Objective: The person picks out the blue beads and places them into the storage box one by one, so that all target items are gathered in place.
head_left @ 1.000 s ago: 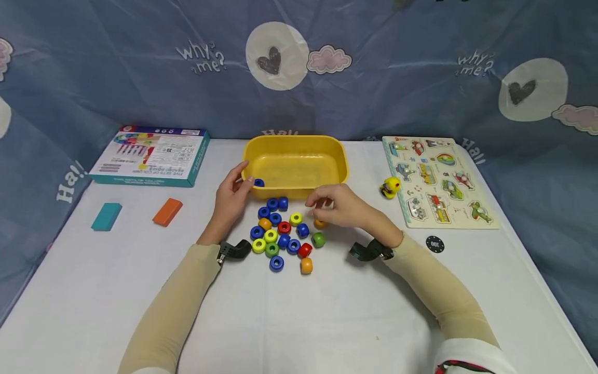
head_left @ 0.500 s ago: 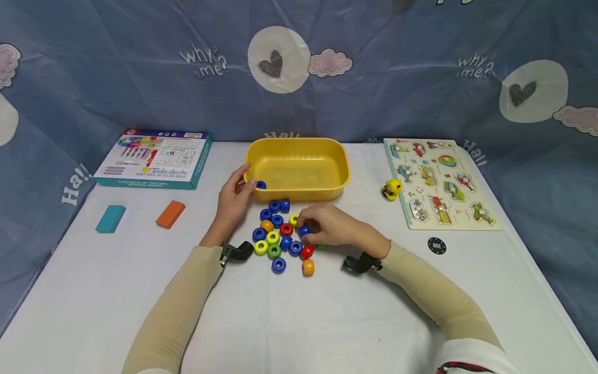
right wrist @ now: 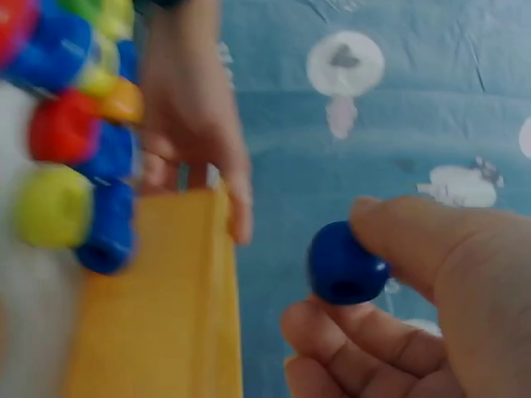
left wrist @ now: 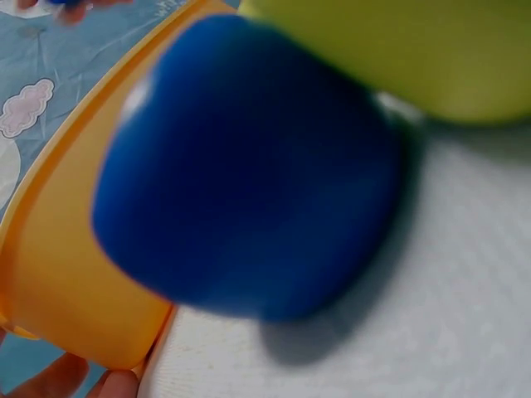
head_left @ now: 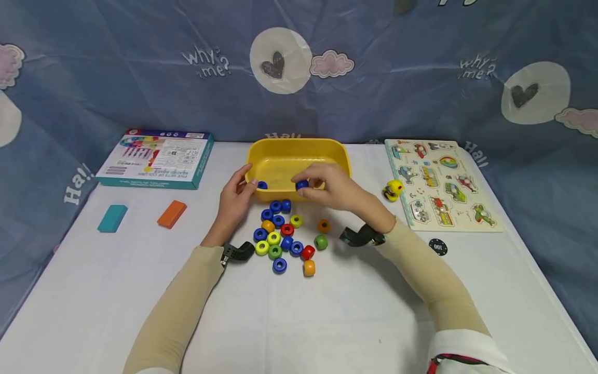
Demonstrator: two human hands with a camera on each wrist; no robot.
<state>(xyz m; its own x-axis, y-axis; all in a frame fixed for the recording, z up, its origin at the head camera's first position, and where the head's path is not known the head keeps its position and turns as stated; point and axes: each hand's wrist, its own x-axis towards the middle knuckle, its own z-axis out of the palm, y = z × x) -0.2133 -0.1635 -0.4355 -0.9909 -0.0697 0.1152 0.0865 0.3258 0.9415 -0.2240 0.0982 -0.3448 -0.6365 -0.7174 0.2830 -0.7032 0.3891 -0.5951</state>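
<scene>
My right hand point(head_left: 334, 188) is over the front part of a yellow plastic tub point(head_left: 267, 195). Its thumb and fingers pinch a round blue bead point(right wrist: 344, 264), and the bead's hole shows in the right wrist view. At the tub's left end, my left hand point(head_left: 233, 201) grips the rim, thumb at the near corner and fingers along the side. Inside that corner lies another blue bead point(head_left: 262, 185). Loose beads, such as this red bead point(head_left: 287, 229), are spread on the table before the tub in blue, yellow, green, orange and red. A large blurred blue bead point(left wrist: 249, 174) fills the left wrist view.
A boxed set point(head_left: 156, 158) lies at the back left, with a teal block point(head_left: 112, 218) and an orange block point(head_left: 172, 214) in front. On the right are a small yellow duck point(head_left: 393, 190), a picture puzzle board point(head_left: 441, 184) and a black chip point(head_left: 438, 246). A blue curtain hangs behind.
My right hand went down to the scattered beads, took hold of a blue bead and carried it up and away to the tub. My left hand has stayed on the tub's rim.
</scene>
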